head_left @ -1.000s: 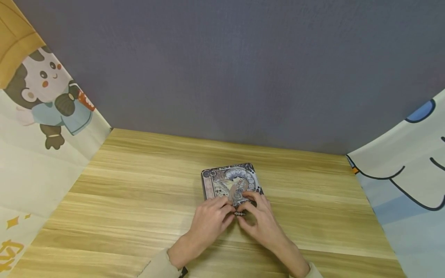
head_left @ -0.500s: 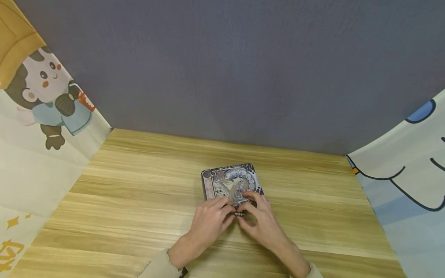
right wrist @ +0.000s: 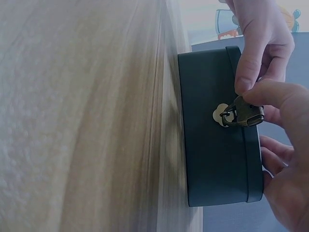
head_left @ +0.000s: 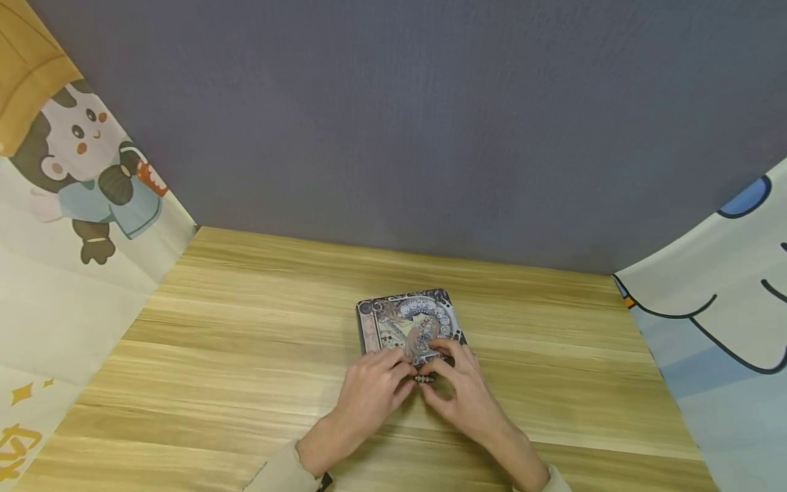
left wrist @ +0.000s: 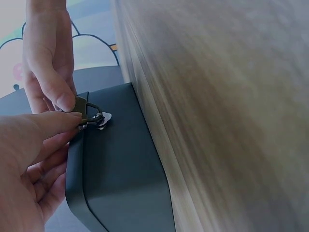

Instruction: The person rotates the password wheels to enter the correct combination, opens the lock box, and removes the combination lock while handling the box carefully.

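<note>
- A small bronze-toned padlock (right wrist: 250,115) hangs at the front of a box, on the side facing me, its metal loop hooked at a pale, flower-shaped plate (right wrist: 217,115); whether the lock is fastened, I cannot tell.
- My left hand (head_left: 371,383) grasps the padlock, thumb and forefinger pinching it from the left, the other fingers bent against the box behind it.
- My right hand (head_left: 458,389) pinches the same padlock from the right between thumb and forefinger, while another finger reaches over the top of the box.
- The box (right wrist: 210,164) is dark green on its front, with rounded corners; its lid (head_left: 424,307) is down, and the seam runs just beside the lock.
- Across the lid spreads a printed picture in grey, cream and brown, with gear-like rings, partly covered by my fingers.
- Under it all lies a wood-grain table (head_left: 246,328); the box sits slightly turned, near the middle.
- Pale sleeves (head_left: 283,471) reach my wrists, and a bit of something dark shows beside the left cuff.
- Beyond the table stands a plain grey wall (head_left: 393,137), flanked by a cartoon-figure cloth (head_left: 37,294) on my left and a white-and-blue cloth (head_left: 707,307) with black outlines on my right.
</note>
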`<move>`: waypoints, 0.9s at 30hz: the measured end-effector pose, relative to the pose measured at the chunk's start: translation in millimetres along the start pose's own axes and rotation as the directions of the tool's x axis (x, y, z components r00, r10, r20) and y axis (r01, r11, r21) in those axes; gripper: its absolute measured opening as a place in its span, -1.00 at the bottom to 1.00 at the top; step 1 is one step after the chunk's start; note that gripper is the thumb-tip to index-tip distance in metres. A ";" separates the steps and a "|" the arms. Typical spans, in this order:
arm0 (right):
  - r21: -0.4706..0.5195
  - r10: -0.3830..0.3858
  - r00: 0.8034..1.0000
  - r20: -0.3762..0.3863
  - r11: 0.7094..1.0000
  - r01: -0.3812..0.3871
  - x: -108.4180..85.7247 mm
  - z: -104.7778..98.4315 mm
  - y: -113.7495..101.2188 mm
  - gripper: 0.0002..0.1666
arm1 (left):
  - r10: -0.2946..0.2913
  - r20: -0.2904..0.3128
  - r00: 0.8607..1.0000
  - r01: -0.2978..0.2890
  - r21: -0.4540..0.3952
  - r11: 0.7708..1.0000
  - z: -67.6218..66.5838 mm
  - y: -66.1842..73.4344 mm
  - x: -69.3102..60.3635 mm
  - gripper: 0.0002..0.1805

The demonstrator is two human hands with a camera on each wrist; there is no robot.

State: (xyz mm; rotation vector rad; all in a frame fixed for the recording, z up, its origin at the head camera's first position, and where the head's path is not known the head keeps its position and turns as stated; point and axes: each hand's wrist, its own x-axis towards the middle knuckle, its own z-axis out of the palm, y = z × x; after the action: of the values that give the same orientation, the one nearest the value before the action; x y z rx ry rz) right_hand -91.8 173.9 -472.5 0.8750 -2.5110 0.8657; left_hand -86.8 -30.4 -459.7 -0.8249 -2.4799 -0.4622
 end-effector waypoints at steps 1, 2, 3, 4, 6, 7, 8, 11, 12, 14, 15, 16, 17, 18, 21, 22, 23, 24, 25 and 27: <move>0.001 0.000 1.000 0.000 1.000 0.000 0.0 0.0 0.0 -0.63 | 0.000 0.000 1.000 0.000 0.000 1.000 0.0 0.0 0.0 -0.79; 0.001 0.000 1.000 0.001 1.000 0.000 0.0 0.0 0.0 -0.63 | -0.001 -0.001 1.000 0.001 -0.001 1.000 0.0 0.0 0.0 -0.79; 0.000 0.000 1.000 0.001 1.000 0.000 0.0 0.0 0.0 -0.63 | -0.001 -0.001 1.000 0.001 -0.001 1.000 0.0 0.0 0.0 -0.79; 0.000 0.000 1.000 0.001 1.000 0.000 -0.1 0.0 0.1 -0.63 | -0.001 -0.001 1.000 0.001 -0.001 1.000 0.0 0.0 0.0 -0.79; -0.001 -0.001 1.000 0.000 1.000 0.001 -0.2 0.0 0.2 -0.63 | -0.001 -0.002 1.000 0.001 -0.002 1.000 0.1 0.0 0.0 -0.79; -0.002 -0.002 1.000 0.000 1.000 0.002 -0.2 0.0 0.2 -0.63 | 0.000 -0.003 1.000 0.000 -0.002 1.000 0.1 0.0 0.0 -0.79; -0.002 -0.002 1.000 0.000 1.000 0.002 -0.2 0.0 0.2 -0.63 | 0.000 -0.003 1.000 0.000 -0.003 1.000 0.2 -0.1 0.0 -0.79; -0.002 -0.004 1.000 -0.002 1.000 0.004 -0.4 0.0 0.4 -0.63 | 0.000 -0.006 1.000 0.000 -0.002 1.000 0.4 -0.2 0.2 -0.79; -0.003 -0.005 1.000 -0.002 1.000 0.005 -0.4 0.0 0.4 -0.63 | 0.001 -0.006 1.000 -0.001 -0.002 1.000 0.4 -0.2 0.3 -0.79; -0.004 -0.005 1.000 -0.002 1.000 0.005 -0.4 0.0 0.5 -0.63 | 0.000 -0.008 1.000 0.000 -0.002 1.000 0.5 -0.3 0.3 -0.79; -0.005 -0.005 1.000 -0.003 1.000 0.005 -0.4 0.0 0.5 -0.63 | 0.001 -0.008 1.000 -0.001 -0.002 1.000 0.6 -0.3 0.3 -0.79; -0.005 -0.005 1.000 -0.004 1.000 0.005 -0.5 0.0 0.6 -0.63 | 0.001 -0.008 1.000 -0.001 -0.003 1.000 0.6 -0.3 0.2 -0.79; -0.007 -0.004 1.000 -0.004 1.000 0.004 -0.5 0.0 0.5 -0.63 | 0.001 -0.007 1.000 -0.001 -0.004 1.000 0.6 -0.3 0.2 -0.79; -0.008 -0.004 1.000 -0.004 1.000 0.004 -0.5 0.0 0.5 -0.63 | 0.001 -0.007 1.000 -0.001 -0.004 1.000 0.6 -0.3 0.1 -0.79; -0.012 -0.002 1.000 -0.004 1.000 0.002 -0.8 0.0 0.5 -0.63 | 0.000 -0.004 1.000 0.000 -0.005 1.000 0.6 -0.2 0.1 -0.79; -0.012 -0.002 1.000 -0.003 1.000 0.002 -0.8 0.0 0.5 -0.63 | 0.000 -0.003 1.000 0.000 -0.005 1.000 0.5 -0.1 0.1 -0.79; -0.012 -0.002 1.000 -0.002 1.000 0.002 -0.8 0.1 0.5 -0.63 | 0.000 -0.002 1.000 0.000 -0.005 1.000 0.5 -0.1 0.1 -0.79; -0.012 -0.002 1.000 -0.002 1.000 0.002 -0.7 0.1 0.5 -0.62 | 0.000 -0.002 1.000 0.000 -0.005 1.000 0.5 -0.1 0.1 -0.78; -0.011 -0.001 1.000 -0.002 1.000 0.001 -0.7 0.2 0.6 -0.61 | 0.000 -0.001 1.000 0.000 -0.005 1.000 0.5 -0.1 0.1 -0.78; -0.007 -0.001 1.000 -0.004 1.000 0.001 -0.5 0.3 0.6 -0.58 | 0.001 -0.001 1.000 -0.001 -0.005 1.000 0.5 -0.1 0.3 -0.78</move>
State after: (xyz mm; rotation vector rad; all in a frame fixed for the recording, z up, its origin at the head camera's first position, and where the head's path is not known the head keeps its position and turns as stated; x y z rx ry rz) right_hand -91.9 174.4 -473.3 0.8713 -2.5090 0.8576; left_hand -87.2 -30.0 -459.9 -0.8284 -2.4779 -0.4690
